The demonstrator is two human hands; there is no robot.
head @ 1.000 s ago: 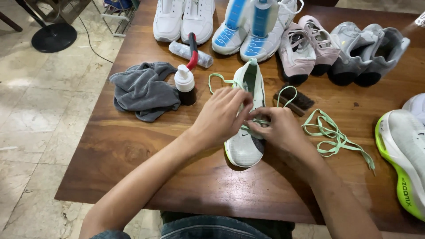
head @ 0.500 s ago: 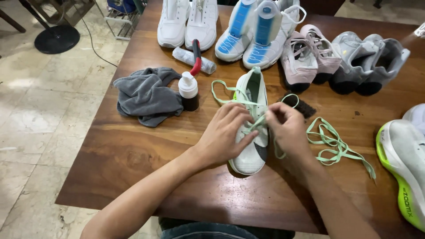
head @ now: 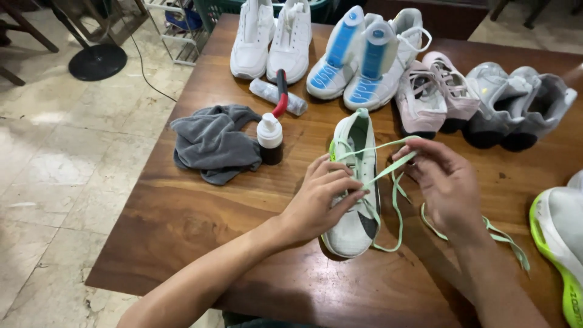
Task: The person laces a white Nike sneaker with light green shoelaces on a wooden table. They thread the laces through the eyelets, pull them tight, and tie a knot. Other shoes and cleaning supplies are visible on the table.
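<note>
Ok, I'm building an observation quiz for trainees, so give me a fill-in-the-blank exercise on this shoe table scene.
1. The right hand pulls a pale ____ lace.
2. The left hand rests on the white shoe, which lies on a ____ table.
3. Beside the pump bottle lies a crumpled ____ cloth.

Missing words: green; wooden; grey

grey cloth [head: 212, 144], pump bottle [head: 269, 137], white sneakers [head: 272, 37], pink sneakers [head: 434, 97]
</note>
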